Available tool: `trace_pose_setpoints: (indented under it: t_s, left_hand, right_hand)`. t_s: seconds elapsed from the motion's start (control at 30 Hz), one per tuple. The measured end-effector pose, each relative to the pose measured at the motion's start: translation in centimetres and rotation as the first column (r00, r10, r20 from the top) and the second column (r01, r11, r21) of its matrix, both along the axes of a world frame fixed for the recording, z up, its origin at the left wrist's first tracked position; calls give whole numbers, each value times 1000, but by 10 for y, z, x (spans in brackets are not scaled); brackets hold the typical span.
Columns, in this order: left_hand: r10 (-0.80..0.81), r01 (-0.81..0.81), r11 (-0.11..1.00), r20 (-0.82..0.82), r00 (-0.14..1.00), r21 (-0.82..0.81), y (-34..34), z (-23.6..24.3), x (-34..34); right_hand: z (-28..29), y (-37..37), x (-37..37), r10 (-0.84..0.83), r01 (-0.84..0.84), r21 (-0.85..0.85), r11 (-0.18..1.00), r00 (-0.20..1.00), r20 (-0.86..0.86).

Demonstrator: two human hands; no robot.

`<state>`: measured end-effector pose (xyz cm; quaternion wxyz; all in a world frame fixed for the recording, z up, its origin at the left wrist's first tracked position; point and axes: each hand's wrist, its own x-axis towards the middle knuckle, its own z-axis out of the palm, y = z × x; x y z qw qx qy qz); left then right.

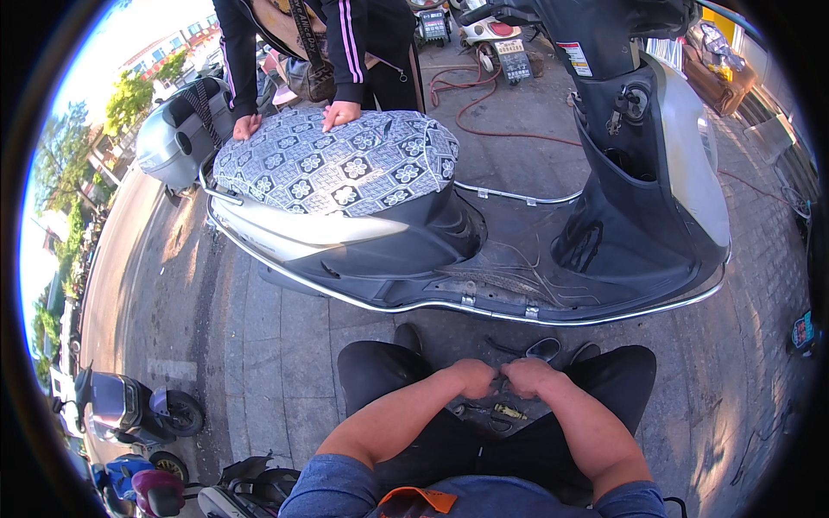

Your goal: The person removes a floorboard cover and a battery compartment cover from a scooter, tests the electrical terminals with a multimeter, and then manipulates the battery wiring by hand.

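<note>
Nearest the camera, bottom centre: the wearer's blue shirt (484, 496) with an orange patch (419, 499), dark trousers (367, 371) spread in a squat. From the left: a dark parked scooter (121, 406) stood at lower left, on the paving's edge. Upper left, a grey top box (173, 138) sat behind the seat of the white-and-black scooter (345, 237), which stretched across the middle of the frame. Its seat wore a blue-and-white patterned cover (337, 173). A co-worker in a dark striped jacket stood behind it, left hand (342, 114) and right hand (248, 126) both resting on the cover.

Lower centre, the wearer's left hand (475, 377) was curled, fingers bent inward, almost meeting the right. Below the hands, a yellow-handled tool (511, 413) lay on the ground between the legs, with small dark pieces beside it. The right hand (527, 378) was curled too, knuckles up. Cannot tell whether either hand gripped anything; fingertips mostly hidden. Just above the right hand lay a grey rounded object (544, 349), kind unclear.

Farther up, a red hose (485, 104) snaked over the paving, and loose thin wires (537, 268) crossed the scooter's floorboard (509, 250). Right of centre rose its front shield (635, 216), keys (615, 123) hanging at the ignition. Upper right: a brown box (730, 89).
</note>
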<state>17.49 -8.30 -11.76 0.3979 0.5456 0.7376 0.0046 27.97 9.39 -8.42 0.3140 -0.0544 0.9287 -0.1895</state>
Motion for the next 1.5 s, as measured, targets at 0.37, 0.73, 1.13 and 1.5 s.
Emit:
trace_pose_setpoints:
  t_s: [0.37, 0.73, 1.13, 1.5]
  left_hand:
    - [22, -22, 1000, 4, 1000, 0, 0, 12, 1]
    - [14, -14, 1000, 6, 1000, -15, 1, 15, 1]
    - [-1, 1, 1000, 6, 1000, -29, 1, 13, 1]
    - [1, 0, 1000, 6, 1000, -8, -1, 6, 0]
  right_hand:
    - [9, -2, -1, -16, 15, 9, 1000, 1000, 27]
    - [-2, 0, 0, 1, -1, 1, 1000, 1000, -1]
    - [3, -1, 0, 1, -1, 10, 1000, 1000, 10]
    - [0, 0, 0, -1, 1, -12, 1000, 1000, 4]
